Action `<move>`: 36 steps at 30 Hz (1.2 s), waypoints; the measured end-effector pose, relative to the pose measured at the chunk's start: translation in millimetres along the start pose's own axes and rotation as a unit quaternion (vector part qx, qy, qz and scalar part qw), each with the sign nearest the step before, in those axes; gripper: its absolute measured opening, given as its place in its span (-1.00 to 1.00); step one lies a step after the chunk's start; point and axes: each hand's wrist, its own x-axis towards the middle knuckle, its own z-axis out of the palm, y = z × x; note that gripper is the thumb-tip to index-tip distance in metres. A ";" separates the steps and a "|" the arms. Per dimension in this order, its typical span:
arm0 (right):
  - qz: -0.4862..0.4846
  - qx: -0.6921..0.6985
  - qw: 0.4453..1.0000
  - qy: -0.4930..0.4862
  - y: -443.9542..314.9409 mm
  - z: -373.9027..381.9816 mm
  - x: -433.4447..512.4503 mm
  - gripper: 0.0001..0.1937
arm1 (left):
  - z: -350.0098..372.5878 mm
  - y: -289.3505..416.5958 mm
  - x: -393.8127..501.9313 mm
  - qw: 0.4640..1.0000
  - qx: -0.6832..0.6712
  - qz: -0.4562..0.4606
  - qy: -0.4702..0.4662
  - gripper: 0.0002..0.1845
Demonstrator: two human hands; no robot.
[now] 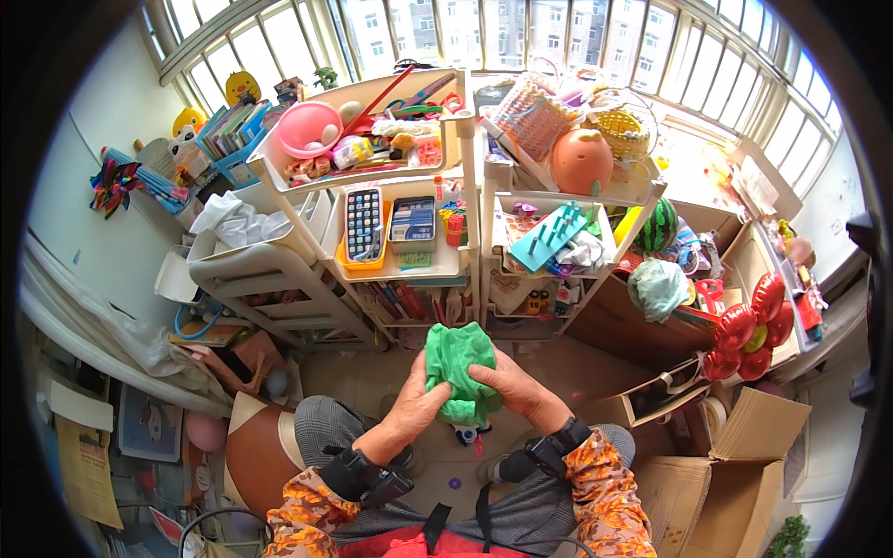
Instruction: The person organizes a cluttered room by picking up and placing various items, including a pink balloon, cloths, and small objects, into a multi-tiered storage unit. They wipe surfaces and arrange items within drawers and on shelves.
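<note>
A crumpled green cloth [460, 370] is held up between my two hands, above the tiled floor and in front of my knees. My left hand [411, 401] grips its left side, thumb pressed on the near face. On the other side, my right hand [523, 387] holds the cloth's right edge, with its thumb laid across the front. The fingers behind the cloth are hidden. Partly covered by the cloth's lower edge, a small white and blue object [466, 435] shows below it; I cannot tell what it is.
Ahead stand white tiered carts, their upper tray [279, 167] full of toys and a pink bowl [309, 130]. A teal pegboard [548, 237] lies on the right cart. Rightward are a watermelon ball [657, 224], a red flower balloon [753, 335] and an open cardboard box [739, 481].
</note>
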 end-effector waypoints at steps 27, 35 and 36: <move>-0.026 -0.419 0.907 0.025 85.6 11.7 -9.6 -0.25 | -2.9 -47.9 -67.9 0.976 -0.141 -0.159 0.049 -0.45; 0.024 -0.217 0.937 0.274 93.4 -5.2 -1.5 -0.48 | 1.6 -34.4 -67.0 0.991 -0.088 -0.093 0.048 -0.60; 0.034 -0.203 0.937 0.281 92.9 -5.9 -1.8 -0.50 | -0.1 -36.9 -65.9 0.989 -0.064 -0.100 0.086 -0.63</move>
